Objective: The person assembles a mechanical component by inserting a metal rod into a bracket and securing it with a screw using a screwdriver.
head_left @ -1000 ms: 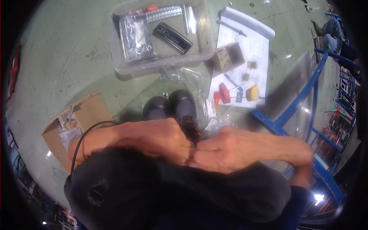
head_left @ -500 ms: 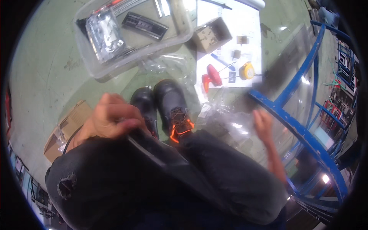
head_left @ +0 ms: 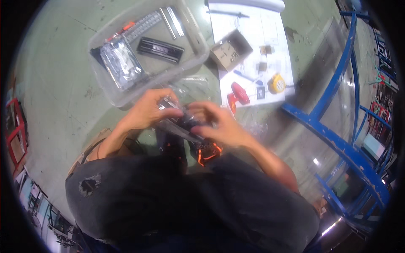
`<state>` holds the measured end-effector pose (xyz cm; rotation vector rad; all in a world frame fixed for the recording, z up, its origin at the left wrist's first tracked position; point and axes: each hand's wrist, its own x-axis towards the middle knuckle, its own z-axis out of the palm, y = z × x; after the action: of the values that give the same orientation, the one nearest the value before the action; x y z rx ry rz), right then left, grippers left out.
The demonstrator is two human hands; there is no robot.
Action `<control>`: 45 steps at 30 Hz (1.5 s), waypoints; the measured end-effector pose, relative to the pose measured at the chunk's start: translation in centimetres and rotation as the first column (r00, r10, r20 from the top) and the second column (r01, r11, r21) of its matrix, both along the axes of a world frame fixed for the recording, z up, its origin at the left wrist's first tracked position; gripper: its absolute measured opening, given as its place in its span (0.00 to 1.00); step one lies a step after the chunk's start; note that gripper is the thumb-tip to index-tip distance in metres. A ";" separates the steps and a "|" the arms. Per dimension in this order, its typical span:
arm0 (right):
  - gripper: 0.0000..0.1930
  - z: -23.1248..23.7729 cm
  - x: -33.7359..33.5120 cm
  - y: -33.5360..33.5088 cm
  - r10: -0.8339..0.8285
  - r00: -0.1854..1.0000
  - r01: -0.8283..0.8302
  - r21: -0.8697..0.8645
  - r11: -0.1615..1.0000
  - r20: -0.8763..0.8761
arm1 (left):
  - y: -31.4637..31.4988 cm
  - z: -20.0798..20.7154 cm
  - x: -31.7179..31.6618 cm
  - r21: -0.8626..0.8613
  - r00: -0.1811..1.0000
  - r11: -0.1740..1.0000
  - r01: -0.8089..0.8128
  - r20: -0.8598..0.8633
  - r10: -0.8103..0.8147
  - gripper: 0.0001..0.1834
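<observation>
Above my shoes, both hands are on a long dark part in clear plastic wrapping (head_left: 174, 128). My left hand (head_left: 155, 109) is closed round its upper end, with shiny plastic showing between thumb and fingers. My right hand (head_left: 217, 124) has its fingers curled on the other side of the part; they are slightly blurred. The part's exact kind is hidden by the fingers and the wrapping. Just beyond the hands, loose clear plastic (head_left: 192, 86) lies on the floor.
A translucent bin (head_left: 116, 99) holds bagged parts and dark and silver pieces. Right of it, paper drawings (head_left: 274, 36) carry an open cardboard box (head_left: 240, 44), a red-handled screwdriver (head_left: 240, 92) and a yellow tape measure (head_left: 277, 83). A blue metal frame (head_left: 320, 126) stands at right.
My right hand has come in from the right and joined the left at the wrapped part. My left hand has moved up and right, bringing the part above the shoes.
</observation>
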<state>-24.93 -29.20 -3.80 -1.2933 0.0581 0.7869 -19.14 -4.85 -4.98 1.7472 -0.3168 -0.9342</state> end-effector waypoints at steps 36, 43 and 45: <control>0.17 -8.5 16.6 16.4 0.318 0.830 0.076 -0.659 0.749 0.458 | 7.9 -1.9 -3.0 -0.277 0.887 0.937 -0.212 -0.457 0.065 0.21; 0.15 -10.4 12.2 23.9 0.157 0.886 0.121 -0.544 0.831 0.437 | 8.6 -1.5 -1.8 -0.264 0.886 0.933 -0.244 -0.452 0.104 0.20; 0.16 -10.0 12.4 22.4 0.131 0.896 0.105 -0.488 0.866 0.424 | 9.2 -1.6 -1.7 -0.229 0.905 0.938 -0.261 -0.396 0.155 0.20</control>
<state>-12.57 -6.76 -13.81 -1.9538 -0.1254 0.4760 -20.84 4.37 -6.60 1.2840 -0.0057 -0.9887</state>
